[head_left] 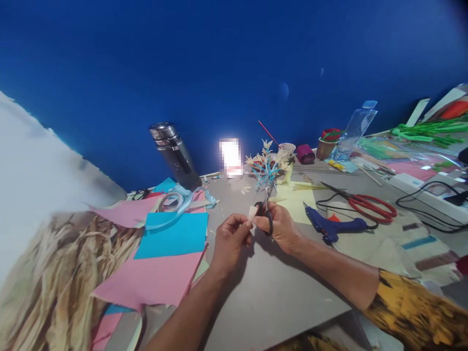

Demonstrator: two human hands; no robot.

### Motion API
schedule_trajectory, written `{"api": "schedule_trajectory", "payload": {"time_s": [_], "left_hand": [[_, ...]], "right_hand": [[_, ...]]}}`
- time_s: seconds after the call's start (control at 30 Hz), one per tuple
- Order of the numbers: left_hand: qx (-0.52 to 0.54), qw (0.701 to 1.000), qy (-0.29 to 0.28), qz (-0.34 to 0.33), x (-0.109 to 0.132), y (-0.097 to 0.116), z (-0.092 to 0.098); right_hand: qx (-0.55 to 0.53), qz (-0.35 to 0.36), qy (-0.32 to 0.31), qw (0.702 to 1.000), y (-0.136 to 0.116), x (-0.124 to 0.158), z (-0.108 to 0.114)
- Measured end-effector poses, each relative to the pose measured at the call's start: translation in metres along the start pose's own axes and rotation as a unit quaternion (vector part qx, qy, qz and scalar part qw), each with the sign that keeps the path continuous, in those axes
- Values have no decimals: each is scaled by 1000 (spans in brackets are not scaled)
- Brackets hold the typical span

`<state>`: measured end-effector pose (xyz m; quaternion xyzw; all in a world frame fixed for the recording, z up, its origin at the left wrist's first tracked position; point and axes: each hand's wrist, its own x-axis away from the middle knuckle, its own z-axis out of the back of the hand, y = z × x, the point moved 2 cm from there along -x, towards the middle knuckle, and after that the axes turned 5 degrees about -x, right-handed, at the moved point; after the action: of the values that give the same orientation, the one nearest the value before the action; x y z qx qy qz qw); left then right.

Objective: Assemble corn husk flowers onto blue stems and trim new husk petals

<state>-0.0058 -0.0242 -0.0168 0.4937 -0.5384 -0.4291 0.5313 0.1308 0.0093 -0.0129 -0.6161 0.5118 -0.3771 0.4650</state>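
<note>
Near the middle of the grey table, my left hand (234, 239) pinches a small pale piece (252, 213) between thumb and fingertips. My right hand (280, 226) has its fingers around the dark handles of small scissors (269, 222), whose blades point away from me. The right thumb tip is close to the pale piece, beside the left fingertips. Just beyond the scissors stands a bunch of pale flowers with blue strips (266, 170). Whether the scissor blades are apart is too small to tell.
Blue sheet (175, 235), pink sheet (153, 282) and dried husks (69, 278) lie left. A dark flask (179, 158) stands behind them. At right are a glue gun (334, 226), red-handled scissors (373, 207), a white power strip (431, 195) and a plastic bottle (356, 129).
</note>
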Motion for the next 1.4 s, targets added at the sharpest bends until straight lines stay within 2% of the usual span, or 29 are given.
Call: {"api": "schedule_trajectory", "payload": {"time_s": [0.13, 0.2, 0.3, 0.37, 0.53, 0.67, 0.77, 0.87, 1.03, 1.17, 1.3, 1.4], "left_hand": [[29, 999, -40, 22, 1, 2, -2], [44, 996, -71, 30, -1, 4, 4], [1, 992, -119, 47, -4, 5, 13], [-20, 991, -120, 48, -5, 5, 15], [66, 994, -82, 44, -1, 10, 8], [97, 982, -141, 79, 4, 13, 5], [96, 972, -198, 88, 7, 13, 5], [106, 964, -233, 77, 7, 11, 5], [138, 958, -245, 63, 6, 13, 9], [182, 964, -184, 59, 1, 18, 16], [121, 972, -187, 69, 1, 13, 11], [82, 977, -187, 61, 3, 9, 5]], "right_hand": [[38, 3, -12, 999, 0, 3, 4], [81, -5, -47, 996, -1, 5, 6], [131, -19, -111, 985, 0, 7, 6], [146, -19, -124, 981, 2, 9, 6], [108, -9, -91, 990, 1, 10, 8], [49, -20, -44, 998, -1, 7, 14], [4, -30, -58, 998, 1, 6, 17], [-29, -8, -63, 998, 4, 5, 18], [-61, 26, -50, 997, 1, 5, 17], [-82, 28, -47, 995, -4, 4, 21], [-23, 0, -88, 996, -4, 8, 18], [6, -7, -94, 996, -6, 10, 15]]}}
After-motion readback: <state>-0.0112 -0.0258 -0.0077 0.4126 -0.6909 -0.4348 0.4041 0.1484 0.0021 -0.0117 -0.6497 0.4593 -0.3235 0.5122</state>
